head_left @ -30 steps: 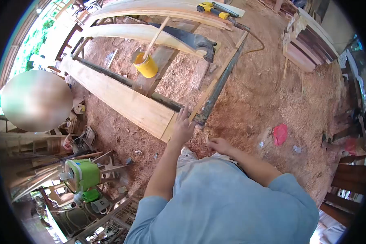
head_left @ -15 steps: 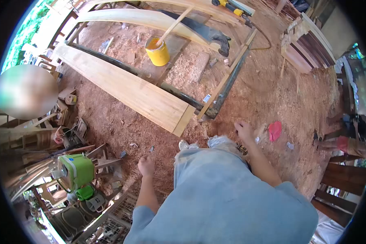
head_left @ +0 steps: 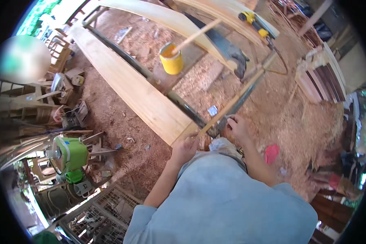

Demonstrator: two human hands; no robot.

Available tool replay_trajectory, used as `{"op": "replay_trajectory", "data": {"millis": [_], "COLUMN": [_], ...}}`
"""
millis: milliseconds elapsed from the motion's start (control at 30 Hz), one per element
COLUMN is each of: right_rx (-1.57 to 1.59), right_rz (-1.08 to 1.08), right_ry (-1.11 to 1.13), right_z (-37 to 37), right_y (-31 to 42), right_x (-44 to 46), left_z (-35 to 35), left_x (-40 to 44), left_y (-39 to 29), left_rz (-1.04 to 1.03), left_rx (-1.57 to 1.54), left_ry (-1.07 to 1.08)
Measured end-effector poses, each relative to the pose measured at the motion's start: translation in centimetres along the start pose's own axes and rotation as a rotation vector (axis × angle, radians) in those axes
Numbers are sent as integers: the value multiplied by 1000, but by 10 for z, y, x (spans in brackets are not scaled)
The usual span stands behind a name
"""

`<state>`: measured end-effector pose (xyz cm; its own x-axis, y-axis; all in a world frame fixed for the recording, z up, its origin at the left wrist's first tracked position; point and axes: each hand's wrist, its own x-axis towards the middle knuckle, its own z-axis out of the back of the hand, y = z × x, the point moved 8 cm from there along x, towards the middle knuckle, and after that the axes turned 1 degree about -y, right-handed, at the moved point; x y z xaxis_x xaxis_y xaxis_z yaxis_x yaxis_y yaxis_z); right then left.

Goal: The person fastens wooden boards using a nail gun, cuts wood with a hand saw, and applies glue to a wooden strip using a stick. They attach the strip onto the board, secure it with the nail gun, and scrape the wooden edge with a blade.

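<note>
A long pale wooden plank (head_left: 130,91) runs from the far left down to a squared near end just in front of me. My left hand (head_left: 185,149) is at that end, fingers loosely bent and apart, with no held object showing; whether it touches the wood I cannot tell. My right hand (head_left: 237,127) hovers by the near corner of the dark frame (head_left: 187,109) under the plank, its fingers partly curled and seemingly holding nothing. Beside it, a narrow wooden strip (head_left: 240,99) lies along the frame's right side.
A yellow can (head_left: 171,62) with a stick (head_left: 197,35) in it stands beyond the plank. A curved board (head_left: 158,16), a dark handsaw-like tool (head_left: 236,59) and a yellow power tool (head_left: 254,23) lie farther off. At left is a green container (head_left: 71,153); at right, stacked boards (head_left: 321,79).
Both hands have come forward and inward. My left hand has moved right to the plank's near end, and my right hand has moved up to the frame's corner. The view has shifted.
</note>
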<state>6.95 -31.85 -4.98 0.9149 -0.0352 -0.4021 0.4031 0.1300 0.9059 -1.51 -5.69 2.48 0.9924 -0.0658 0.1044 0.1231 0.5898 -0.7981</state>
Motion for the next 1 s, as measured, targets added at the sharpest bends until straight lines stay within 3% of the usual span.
{"op": "replay_trajectory", "data": {"millis": [33, 100, 200, 267, 300, 333, 433, 500, 533, 600, 633, 667, 700, 733, 767, 800, 867, 900, 967, 1000], "right_rx": [10, 24, 23, 10, -291, -572, -632, -1009, -1000, -1498, -1568, -1579, -1635, -1688, -1657, -1666, -1571, -1587, -1600, -1593], "right_rz": [-48, 70, 218, 268, 734, 1202, 1340, 1441, 1456, 1081, 1017, 1010, 963, 907, 924, 895, 784, 893, 831, 807], "right_ry": [41, 84, 200, 292, 200, 69, 157, -13, -13, 164, 209, 194, 222, 249, 226, 205, 161, 106, -28, -138], "right_z": [2, 1, -18, -34, -43, -59, -108, -136, -144, -170, -177, -181, -183, -183, -181, -180, -170, -164, -142, -131], "right_y": [9, 41, 108, 158, 214, 260, 332, 355, 366, 355, 357, 360, 354, 347, 347, 344, 340, 352, 370, 382], "right_x": [9, 28, 58, 69, 63, 44, 59, 81, 89, 133, 136, 141, 152, 159, 157, 164, 185, 166, 146, 129], "left_z": [-1, -11, -42, -59, -62, -57, -40, -28, -22, 3, 16, 56, 52, 44, 51, 50, 28, 21, -19, -11], "left_x": [6, 18, 27, 21, 17, 13, -5, -32, -52, -86, -113, -113, -169, -234, -277, -333, -409, -439, -482, -478], "left_y": [0, -3, 26, 22, 15, 8, 8, 22, 37, 37, 49, 39, 97, 154, 177, 222, 244, 248, 271, 284], "left_rz": [-1, -184, -94, -129, -103, -79, 42, 83, 114, 251, 222, 330, 561, 850, 1112, 1129, 1382, 1379, 1622, 1616], "left_rx": [22, 38, 86, 213, 282, 321, 401, 438, 466, 664, 566, 350, 313, -82, -203, 114, -304, -309, -844, -837], "left_ry": [-30, -50, 55, -33, 104, 72, -71, -172, -211, -118, -309, -376, -660, -903, -939, -962, -1140, -1095, -857, -810]}}
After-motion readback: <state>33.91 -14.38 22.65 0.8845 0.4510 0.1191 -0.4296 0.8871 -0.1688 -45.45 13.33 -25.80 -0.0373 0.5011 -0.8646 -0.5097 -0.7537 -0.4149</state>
